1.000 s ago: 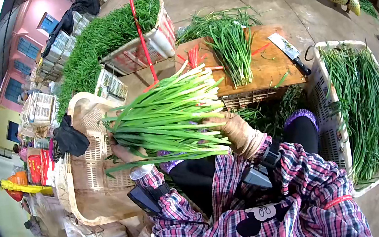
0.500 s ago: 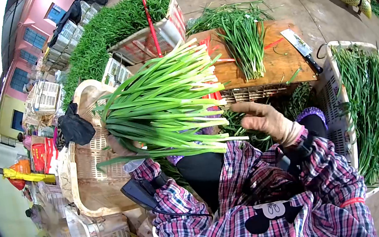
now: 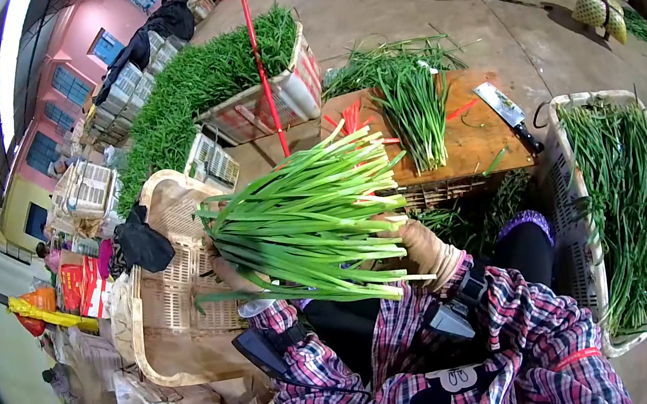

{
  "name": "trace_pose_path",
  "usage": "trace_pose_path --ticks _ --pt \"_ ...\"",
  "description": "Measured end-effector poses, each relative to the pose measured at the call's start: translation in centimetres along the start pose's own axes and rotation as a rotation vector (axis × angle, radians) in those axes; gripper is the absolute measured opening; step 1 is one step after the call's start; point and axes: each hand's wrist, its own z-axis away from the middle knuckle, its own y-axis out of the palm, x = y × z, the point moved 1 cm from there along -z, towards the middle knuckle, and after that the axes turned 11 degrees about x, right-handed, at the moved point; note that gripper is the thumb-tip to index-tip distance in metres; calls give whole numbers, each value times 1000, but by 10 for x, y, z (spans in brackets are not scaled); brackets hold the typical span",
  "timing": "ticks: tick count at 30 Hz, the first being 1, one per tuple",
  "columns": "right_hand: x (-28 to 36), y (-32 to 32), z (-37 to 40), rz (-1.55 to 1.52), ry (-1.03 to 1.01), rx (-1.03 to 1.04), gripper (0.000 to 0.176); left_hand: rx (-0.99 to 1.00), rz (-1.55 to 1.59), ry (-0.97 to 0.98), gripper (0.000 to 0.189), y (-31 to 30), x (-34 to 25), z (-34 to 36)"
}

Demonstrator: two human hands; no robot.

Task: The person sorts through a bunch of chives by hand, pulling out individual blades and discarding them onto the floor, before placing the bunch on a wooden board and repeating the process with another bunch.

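A large bunch of garlic chives (image 3: 305, 222), with flat green leaves to the left and pale stem ends to the right, is held over my lap. My left hand (image 3: 235, 277) grips it from below at the leafy side, mostly covered by leaves. At the stem ends, my right hand (image 3: 425, 247) meets the bunch; its fingers are hidden behind the stems. Beyond lies a smaller bunch of chives (image 3: 418, 115) on a wooden board (image 3: 471, 146), with red ties (image 3: 353, 119) on its left and a cleaver (image 3: 505, 110) on its right.
A crate (image 3: 594, 269) full of chives stands at my right. On my left is a shallow beige crate (image 3: 138, 316), with a black cloth (image 3: 142, 241) on its rim. A red pole (image 3: 265, 76) rises before a crate heaped with greens (image 3: 259, 115).
My right hand has moved left and come to the stem ends of the bunch. The camera view has shifted, so the board and crates appear lower.
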Motion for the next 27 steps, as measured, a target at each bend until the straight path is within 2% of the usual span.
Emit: trace_pose_path --ticks 1,2,3,4,5,7,8,9,11,12,13,16,17,19,20,21,22,23,24,25,27 --pt "-1 -2 -5 16 15 41 51 95 87 -22 34 12 5 -3" --pt "-1 -2 0 39 33 41 51 99 90 -23 34 23 8 -4" --pt "4 4 5 64 50 41 50 102 347 -57 33 43 13 -3" --pt "2 0 7 0 21 93 40 103 604 -90 32 57 17 -4" --pt "2 -2 8 17 36 136 37 108 606 -90 32 64 20 -5" --pt "2 -10 13 199 -30 208 34 -6 253 60 32 70 22 -7" --pt "-4 -24 16 332 -76 254 37 94 63 -118 34 28 5 -13" --pt "2 -22 19 239 -15 253 39 96 67 -119 34 35 8 -13" --pt "7 -30 24 439 36 276 43 68 89 -129 35 55 17 -13" --pt "15 -22 31 406 49 233 32 -8 26 -35 35 46 22 -13" --pt "23 -29 38 475 165 224 24 -8 29 -36 35 38 23 -13" --pt "52 -34 59 710 68 464 10 -9 -18 -24 35 11 16 -17" --pt "56 -46 70 841 293 331 9 -14 -39 -16 35 2 9 -17" --pt "74 -69 77 1772 455 375 25 -25 -83 -3 34 10 2 -14" --pt "78 -69 81 1892 294 239 34 93 -3 67 35 26 9 -15" --pt "83 -63 85 2000 127 98 44 94 -4 62 35 21 9 -11" --pt "82 -59 83 1541 50 -64 49 54 -75 101 36 10 8 -2" --pt "82 -51 76 1127 -95 -71 48 14 -146 136 36 -1 8 3" --pt "87 -33 69 944 -139 -132 48 48 -30 -51 38 -14 -5 -7" --pt "93 -15 61 760 -184 -191 48 18 -48 -61 37 -14 -7 -9" --pt "97 2 42 700 -238 -168 47 -13 -43 -47 37 -2 -1 -6"
